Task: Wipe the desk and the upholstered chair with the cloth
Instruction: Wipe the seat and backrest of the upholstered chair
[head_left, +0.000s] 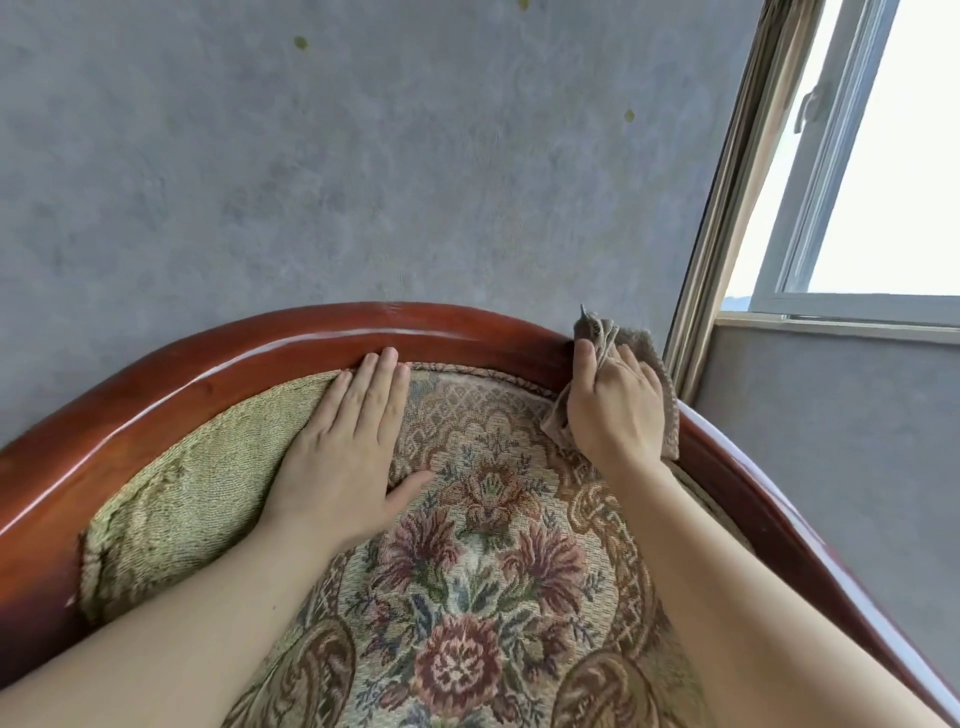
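Pressing down flat, the left hand (345, 467) rests on the chair (467, 571), on its soft flowery back. Its fingers (374, 384) lie straight and close together, with the tips touching the red wood frame (249, 358) at the top. The thumb sticks out to the side, over a woven flower.

The right hand (615, 410) holds the cloth (597, 338) against the frame, on the right part of the curve. The fingers are curled around the cloth and grip it tight, and the thumb points up along the wood. The cloth is brown and bunched up (a pointy bit pokes out above the hand). More of it hangs out below the hand, next to the wrist.

Both bare arms reach in from the bottom and cross over the flower pattern. The left side of the padding is plain green, and the middle has big red and pink flowers.

Behind the chair is a gray wall (363, 182) with a few small green spots on it. A window (857, 208) sits at the right, very bright, with a white frame. The desk does not show in this view.
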